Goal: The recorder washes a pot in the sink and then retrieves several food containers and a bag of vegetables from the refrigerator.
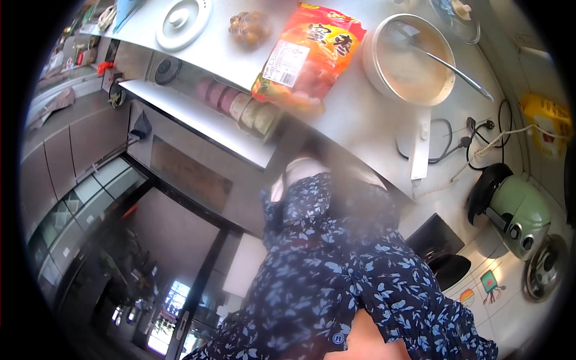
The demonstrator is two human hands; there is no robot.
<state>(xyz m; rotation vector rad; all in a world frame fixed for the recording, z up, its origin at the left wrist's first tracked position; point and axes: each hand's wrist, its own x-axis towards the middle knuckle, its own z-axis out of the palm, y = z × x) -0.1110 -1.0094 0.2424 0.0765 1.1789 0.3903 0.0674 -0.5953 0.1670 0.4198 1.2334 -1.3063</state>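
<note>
Neither of my hands is in view. Before me on the white countertop stands a light-coloured electric pot (375, 83) with a long white handle (420, 148). It holds a cloudy pale liquid, and a metal spoon or similar utensil (465, 76) leans over its right rim. Left of the pot lies an orange and red plastic bag of candied dates (330, 49). A small clear bag of round brown fruit (250, 29) sits further left. Beyond it rests a white round lid with a knob (183, 20). A glass lid (470, 27) lies at the upper right.
Black cables (450, 139) and a twisted pale cord (488, 148) lie right of the handle, near a green kitchen appliance (522, 202) and a yellow package (546, 121). Patterned rolls or cups (247, 110) sit on a lower shelf (202, 123) under the counter's left part.
</note>
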